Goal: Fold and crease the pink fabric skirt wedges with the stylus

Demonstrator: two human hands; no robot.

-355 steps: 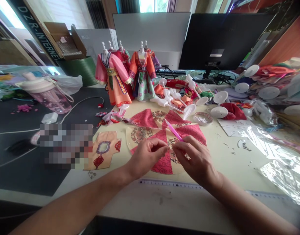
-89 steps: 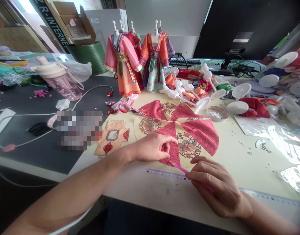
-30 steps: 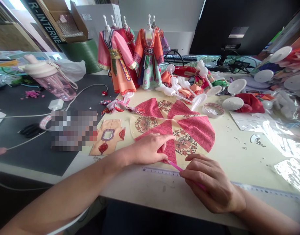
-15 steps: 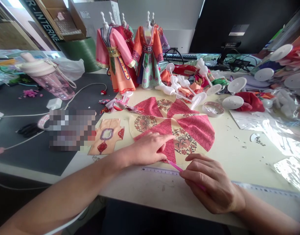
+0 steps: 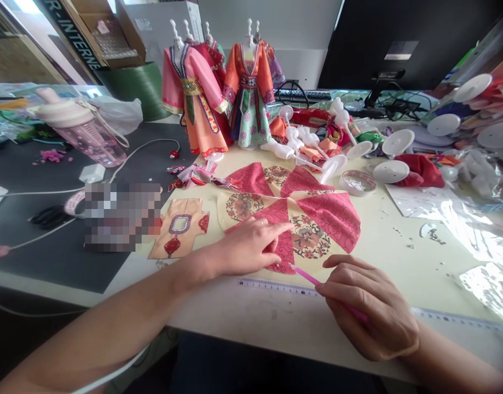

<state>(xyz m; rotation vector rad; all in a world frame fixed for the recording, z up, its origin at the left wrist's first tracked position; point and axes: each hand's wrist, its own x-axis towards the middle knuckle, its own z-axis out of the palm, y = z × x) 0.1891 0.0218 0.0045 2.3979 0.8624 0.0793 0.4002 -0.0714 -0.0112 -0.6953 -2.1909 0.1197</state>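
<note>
A fan-shaped skirt piece of red and cream flowered panels lies flat on the cream table. My left hand rests on its near red panel, fingers stretched flat and pressing the cloth down. My right hand is closed round a thin pink tool, whose tip touches the skirt's near edge just right of my left hand. A clear ruler lies along the table's front, under my right hand.
A small cream garment piece lies left of the skirt. Dressed doll stands rise at the back, with white doll parts and round bases to the right. A pink bottle, cables and a black mat sit left; crinkled plastic right.
My right hand has slid a little right and toward me with the pink tool. My left hand stays pressed on the skirt, its fingers now flatter.
</note>
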